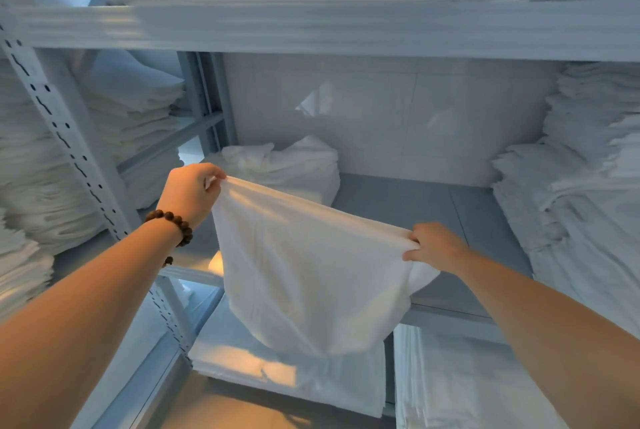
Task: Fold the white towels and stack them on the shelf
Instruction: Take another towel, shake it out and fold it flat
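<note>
White cloth towel [311, 273] hangs before the grey metal shelf [415, 207], stretched between both hands. The left hand [188, 191], brown beaded bracelet [175, 222] at its wrist, pinches the upper left corner; the right hand [436, 247] grips the right corner, lower. Folded white sheets [287, 380] lie beneath; behind sits a crumpled white bundle [294, 165], with a tall white linen stack [571, 203] at right.

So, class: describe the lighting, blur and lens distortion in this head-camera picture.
Head view: cool bluish light overall, with warm orange patches on the left forearm and the lower folded stack; the upper shelf beam is smeared by blur, while the towel is sharper; the wide lens tilts the perforated upright.
</note>
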`<state>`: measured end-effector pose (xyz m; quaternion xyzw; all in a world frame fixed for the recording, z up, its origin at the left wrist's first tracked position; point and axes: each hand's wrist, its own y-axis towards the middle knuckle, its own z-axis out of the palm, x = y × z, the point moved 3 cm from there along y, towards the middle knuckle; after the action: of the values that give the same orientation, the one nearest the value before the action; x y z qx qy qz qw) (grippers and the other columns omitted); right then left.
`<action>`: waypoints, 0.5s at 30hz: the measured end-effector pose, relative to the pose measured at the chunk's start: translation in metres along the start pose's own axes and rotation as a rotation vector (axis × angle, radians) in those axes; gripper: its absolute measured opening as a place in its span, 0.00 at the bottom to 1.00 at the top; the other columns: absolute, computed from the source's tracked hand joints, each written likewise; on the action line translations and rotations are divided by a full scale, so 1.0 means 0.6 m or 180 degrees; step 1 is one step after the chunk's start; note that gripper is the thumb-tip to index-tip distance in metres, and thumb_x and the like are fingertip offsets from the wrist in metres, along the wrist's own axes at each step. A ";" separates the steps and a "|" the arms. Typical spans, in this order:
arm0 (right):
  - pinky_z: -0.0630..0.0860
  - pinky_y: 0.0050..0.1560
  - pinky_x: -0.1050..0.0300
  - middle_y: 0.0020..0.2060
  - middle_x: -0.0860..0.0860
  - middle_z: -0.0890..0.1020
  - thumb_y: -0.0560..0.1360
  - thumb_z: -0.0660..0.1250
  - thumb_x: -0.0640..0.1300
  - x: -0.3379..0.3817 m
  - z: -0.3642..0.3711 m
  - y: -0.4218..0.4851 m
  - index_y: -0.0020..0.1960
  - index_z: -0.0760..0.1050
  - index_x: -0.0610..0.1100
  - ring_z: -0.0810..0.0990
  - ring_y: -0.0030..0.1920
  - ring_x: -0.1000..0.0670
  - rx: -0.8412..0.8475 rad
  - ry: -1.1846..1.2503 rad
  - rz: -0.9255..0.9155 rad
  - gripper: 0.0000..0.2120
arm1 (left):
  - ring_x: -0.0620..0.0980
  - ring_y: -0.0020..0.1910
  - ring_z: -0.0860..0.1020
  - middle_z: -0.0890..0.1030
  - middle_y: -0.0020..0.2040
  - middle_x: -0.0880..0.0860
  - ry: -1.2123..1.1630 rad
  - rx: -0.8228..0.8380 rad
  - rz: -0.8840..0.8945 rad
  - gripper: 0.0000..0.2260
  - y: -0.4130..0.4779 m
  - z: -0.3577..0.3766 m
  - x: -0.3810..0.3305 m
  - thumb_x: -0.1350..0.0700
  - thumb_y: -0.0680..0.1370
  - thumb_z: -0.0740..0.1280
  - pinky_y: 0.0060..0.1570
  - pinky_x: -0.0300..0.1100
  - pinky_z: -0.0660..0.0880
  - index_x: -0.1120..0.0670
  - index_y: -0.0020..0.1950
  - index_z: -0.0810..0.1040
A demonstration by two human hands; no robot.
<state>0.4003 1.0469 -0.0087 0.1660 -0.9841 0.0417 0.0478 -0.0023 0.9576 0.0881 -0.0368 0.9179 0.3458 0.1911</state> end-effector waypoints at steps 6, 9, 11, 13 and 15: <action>0.66 0.38 0.58 0.42 0.46 0.78 0.71 0.69 0.55 -0.011 -0.014 -0.007 0.44 0.75 0.43 0.77 0.44 0.45 -0.0001 -0.0264 0.0092 0.15 | 0.51 0.36 0.73 0.76 0.34 0.51 0.0089 -0.0060 -0.0197 0.07 -0.013 -0.029 0.048 0.66 0.74 0.66 0.43 0.43 0.70 0.58 0.46 0.82; 0.68 0.36 0.57 0.37 0.48 0.76 0.68 0.70 0.58 -0.010 -0.030 -0.009 0.38 0.71 0.45 0.76 0.41 0.46 0.0003 -0.0166 0.0149 0.17 | 0.51 0.36 0.73 0.75 0.34 0.51 0.0152 -0.0002 -0.0322 0.06 -0.028 -0.044 0.072 0.65 0.74 0.67 0.43 0.43 0.71 0.58 0.46 0.82; 0.68 0.34 0.57 0.33 0.49 0.74 0.68 0.71 0.59 -0.012 -0.041 -0.011 0.34 0.69 0.45 0.76 0.39 0.45 -0.0014 -0.0125 0.0172 0.19 | 0.51 0.37 0.74 0.76 0.35 0.51 0.0144 -0.0025 -0.0482 0.06 -0.038 -0.055 0.088 0.65 0.74 0.67 0.45 0.44 0.72 0.58 0.46 0.82; 0.64 0.31 0.55 0.29 0.50 0.70 0.70 0.70 0.58 -0.021 -0.053 -0.013 0.29 0.66 0.46 0.73 0.36 0.46 -0.0005 -0.0041 0.0179 0.21 | 0.50 0.39 0.74 0.77 0.37 0.51 0.0137 -0.0043 -0.0643 0.06 -0.050 -0.065 0.105 0.65 0.74 0.66 0.47 0.46 0.74 0.58 0.47 0.82; 0.61 0.31 0.55 0.27 0.50 0.69 0.73 0.68 0.55 -0.035 -0.065 -0.014 0.28 0.65 0.47 0.71 0.33 0.47 0.0006 0.0111 0.0156 0.22 | 0.50 0.39 0.74 0.77 0.37 0.52 0.0160 -0.0015 -0.0727 0.06 -0.058 -0.072 0.117 0.65 0.74 0.66 0.49 0.48 0.74 0.59 0.47 0.82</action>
<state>0.4261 1.0496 0.0282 0.1411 -0.9868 0.0466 0.0638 -0.0745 0.9077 0.0701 -0.1503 0.9114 0.3229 0.2060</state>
